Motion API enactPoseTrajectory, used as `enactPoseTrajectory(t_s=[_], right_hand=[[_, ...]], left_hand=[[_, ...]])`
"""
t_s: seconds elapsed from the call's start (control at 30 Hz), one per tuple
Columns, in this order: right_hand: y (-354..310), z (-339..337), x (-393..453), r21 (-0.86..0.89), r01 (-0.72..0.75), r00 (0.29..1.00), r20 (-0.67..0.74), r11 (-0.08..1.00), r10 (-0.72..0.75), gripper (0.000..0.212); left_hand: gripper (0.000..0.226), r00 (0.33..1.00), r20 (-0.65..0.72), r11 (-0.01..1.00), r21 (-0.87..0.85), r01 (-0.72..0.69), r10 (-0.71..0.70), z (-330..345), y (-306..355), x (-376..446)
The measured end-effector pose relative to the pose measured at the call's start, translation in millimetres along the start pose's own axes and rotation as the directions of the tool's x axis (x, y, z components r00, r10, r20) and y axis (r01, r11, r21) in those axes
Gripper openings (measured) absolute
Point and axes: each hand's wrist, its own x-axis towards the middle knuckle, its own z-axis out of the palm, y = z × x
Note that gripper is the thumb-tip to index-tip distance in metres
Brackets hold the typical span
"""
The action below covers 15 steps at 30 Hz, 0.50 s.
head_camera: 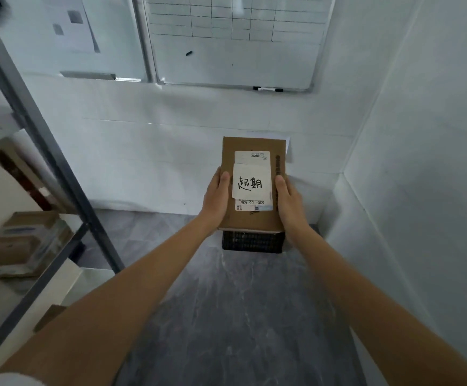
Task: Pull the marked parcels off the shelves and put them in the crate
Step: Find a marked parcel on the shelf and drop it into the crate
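— Held out front, at arm's length: flat brown cardboard parcel (pixel 251 188), matte, corners a little soft, with a printed shipping label and a white paper note (pixel 251 181) handwritten in black ink stuck over it.

— Gripped how?

— From both sides. Left hand (pixel 215 203) wrapped round the left edge, thumb lying on the top face; right hand (pixel 289 203) wrapped round the right edge, thumb likewise on top. Other fingers tucked underneath, out of sight.

— And below?

— Black plastic crate with lattice walls (pixel 253 242), standing on the grey marbled floor (pixel 235 316) in the corner by the white wall. Parcel above it, covering most of it; only the near wall visible. Touching or not, impossible to tell.

— Round about?

— To the left, grey metal shelving frame (pixel 59 168) with more brown cardboard boxes (pixel 23 243), blurred. On the wall, a white dry-erase board (pixel 235 43) ruled into a grid, black-capped marker (pixel 268 89) lying on its tray.
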Motion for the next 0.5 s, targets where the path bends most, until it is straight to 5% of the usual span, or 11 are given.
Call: enactPoseTrajectory(t_s=[0.5], right_hand=[[16.0, 34.5, 270.7, -0.004, -0.037, 0.996, -0.076, 0.999, 0.037, 0.049]], left_hand=[[0.049, 0.995, 0.100, 0.999, -0.052, 0.010, -0.005, 55.5, -5.1, 276.4]])
